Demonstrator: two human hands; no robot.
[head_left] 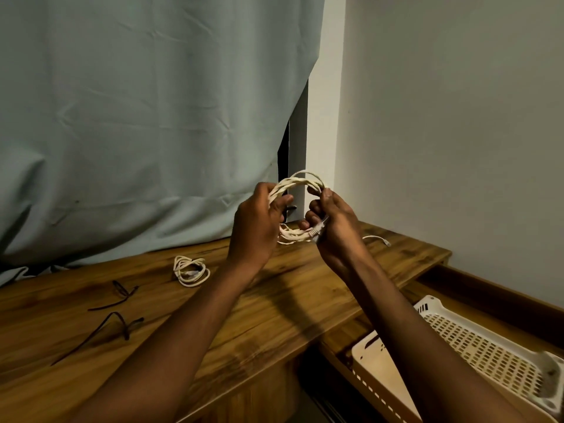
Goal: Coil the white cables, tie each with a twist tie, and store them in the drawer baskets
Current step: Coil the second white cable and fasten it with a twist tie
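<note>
Above the wooden worktop (274, 300), left hand (256, 227) and right hand (332, 227) fingers both grasp one white cable coil (300, 178)

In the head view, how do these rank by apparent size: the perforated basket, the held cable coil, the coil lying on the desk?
1. Perforated basket, though it is nearest to the camera.
2. Held cable coil.
3. Coil lying on the desk.

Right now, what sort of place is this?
Probably a home room: a wood-grain desk stands by a pale grey-green curtain and a plain white wall, with perforated cream plastic baskets in its open drawer.
</note>
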